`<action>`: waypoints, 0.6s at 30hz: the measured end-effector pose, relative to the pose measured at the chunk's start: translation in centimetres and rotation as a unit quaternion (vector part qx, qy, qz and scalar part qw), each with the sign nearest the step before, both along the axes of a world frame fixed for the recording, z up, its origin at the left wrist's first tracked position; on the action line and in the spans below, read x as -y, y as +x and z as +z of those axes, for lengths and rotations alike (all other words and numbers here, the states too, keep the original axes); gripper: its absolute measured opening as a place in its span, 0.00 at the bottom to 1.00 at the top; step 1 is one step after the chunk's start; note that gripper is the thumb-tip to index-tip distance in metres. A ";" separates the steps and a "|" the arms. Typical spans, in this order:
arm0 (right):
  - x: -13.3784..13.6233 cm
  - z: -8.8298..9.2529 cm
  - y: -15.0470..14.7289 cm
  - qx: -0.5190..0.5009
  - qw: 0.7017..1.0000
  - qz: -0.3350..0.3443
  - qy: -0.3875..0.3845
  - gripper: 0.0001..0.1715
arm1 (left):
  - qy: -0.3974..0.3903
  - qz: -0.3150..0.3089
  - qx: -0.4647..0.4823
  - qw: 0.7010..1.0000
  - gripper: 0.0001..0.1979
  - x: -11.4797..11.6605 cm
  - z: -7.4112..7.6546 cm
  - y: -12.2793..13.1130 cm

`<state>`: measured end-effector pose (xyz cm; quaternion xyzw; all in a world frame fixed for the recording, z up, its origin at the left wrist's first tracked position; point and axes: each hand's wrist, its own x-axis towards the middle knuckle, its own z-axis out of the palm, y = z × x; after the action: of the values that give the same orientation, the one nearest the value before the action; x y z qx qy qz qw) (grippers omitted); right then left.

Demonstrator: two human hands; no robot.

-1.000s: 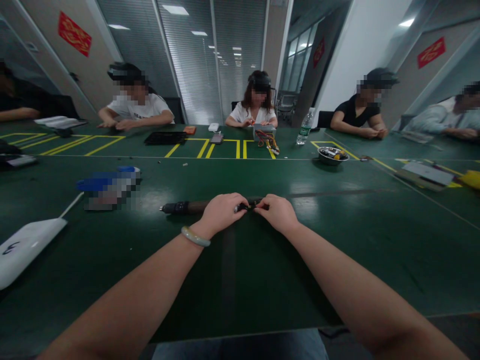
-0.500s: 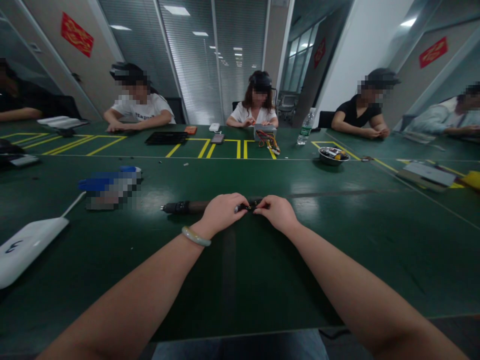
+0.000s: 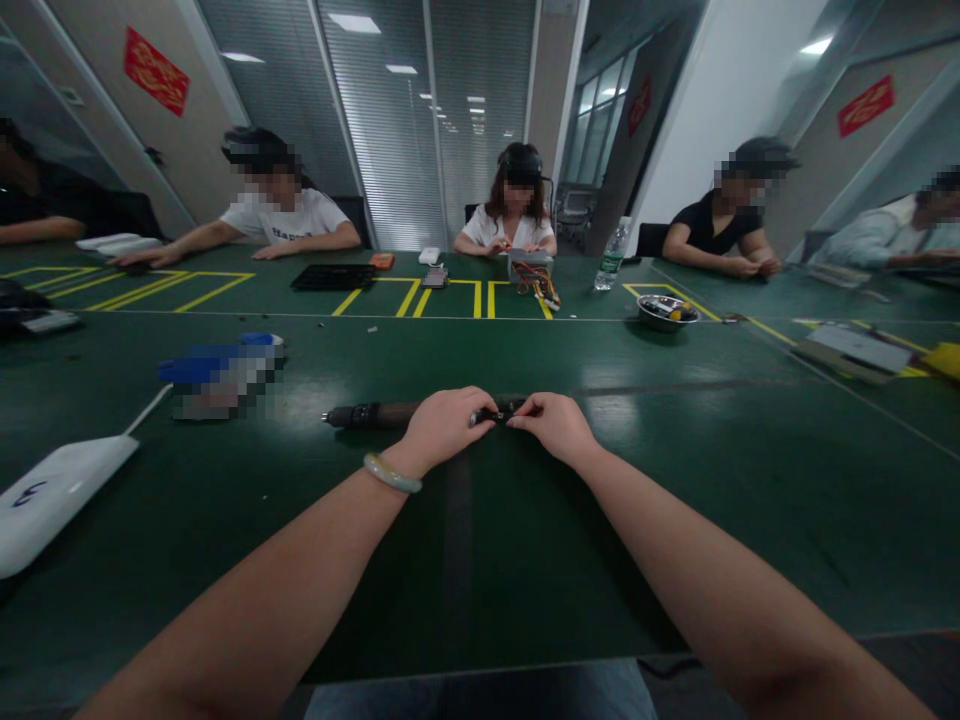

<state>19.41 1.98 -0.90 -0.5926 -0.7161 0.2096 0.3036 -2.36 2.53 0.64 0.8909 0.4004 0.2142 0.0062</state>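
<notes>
Head view: the left hand (image 3: 446,430) and right hand (image 3: 555,424) pinch the right end of a dark cylindrical tool (image 3: 375,414), its long axis running crosswise past the nearer left hand.

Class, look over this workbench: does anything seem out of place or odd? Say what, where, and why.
One small thing: a tiny pale scrap lies alone on the green bench, just short of the yellow outline. It sits apart from everything else, so it looks like stray debris, though it is too small to identify.
</notes>
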 end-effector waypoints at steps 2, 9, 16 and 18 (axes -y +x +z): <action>0.0 0.1 0.0 0.001 1.000 -0.002 -0.008 0.09 | 0.001 0.002 0.001 1.000 0.09 0.0 0.0 0.0; 0.0 0.2 0.0 0.001 1.000 -0.004 -0.018 0.10 | -0.008 0.000 0.002 1.000 0.10 0.0 0.0 0.0; -0.1 0.0 0.1 -0.017 1.000 -0.003 -0.025 0.11 | -0.009 0.001 0.001 1.000 0.10 0.0 0.0 -0.1; -0.1 0.0 0.1 -0.021 0.999 -0.001 -0.028 0.11 | -0.008 0.000 0.000 1.000 0.11 0.0 0.0 -0.1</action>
<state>19.50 2.09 -0.91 -0.5971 -0.7028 0.2420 0.3017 -2.51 2.52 0.68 0.8910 0.4020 0.2108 0.0138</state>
